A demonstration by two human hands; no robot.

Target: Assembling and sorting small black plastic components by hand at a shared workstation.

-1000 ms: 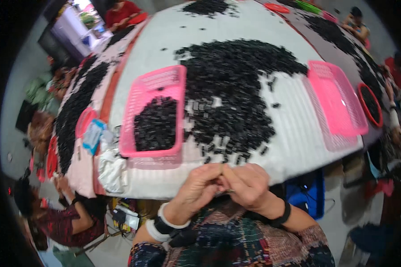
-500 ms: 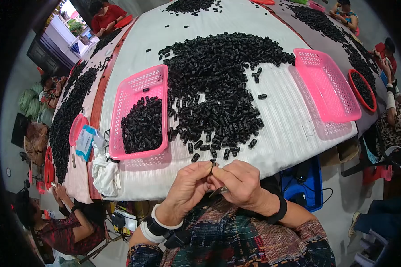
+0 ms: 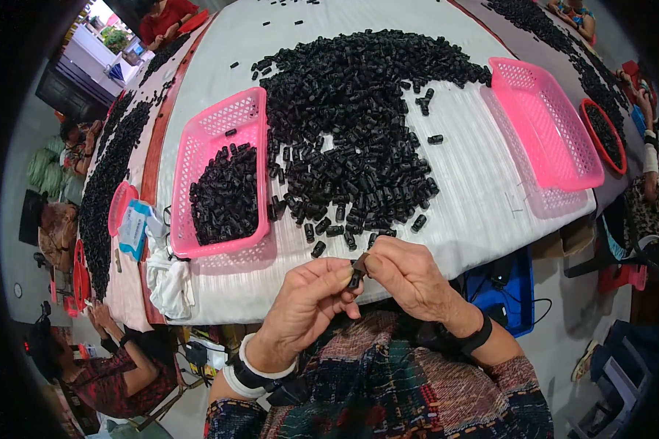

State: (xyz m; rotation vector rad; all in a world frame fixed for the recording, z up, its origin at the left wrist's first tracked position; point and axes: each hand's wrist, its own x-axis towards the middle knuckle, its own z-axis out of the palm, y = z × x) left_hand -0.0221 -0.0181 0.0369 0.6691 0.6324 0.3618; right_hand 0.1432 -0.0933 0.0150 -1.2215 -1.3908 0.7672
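Observation:
In front of the table's near edge, my left hand [image 3: 311,296] pinches a small black cylindrical part [image 3: 355,281] between thumb and fingers. My right hand [image 3: 408,282] is closed on a small flat blade-like piece [image 3: 360,263], whose edge meets the top of that part. The fingers of both hands nearly touch. Just beyond them spreads a large pile of similar black parts [image 3: 351,168] on the white cloth. To the left of the pile, a pink perforated basket [image 3: 263,168] holds many more of these parts.
At the right stands another pink basket [image 3: 556,132] with nothing visible inside. A white cloth [image 3: 170,282] and a blue-and-white packet [image 3: 133,230] lie left of the filled basket. Several people sit around the table. A blue crate [image 3: 516,293] with cables stands below its near right edge.
Both hands have come up slightly from the lap. The blade-like piece, lower under my right hand before, is now up against the black part. The view has tipped slightly downward.

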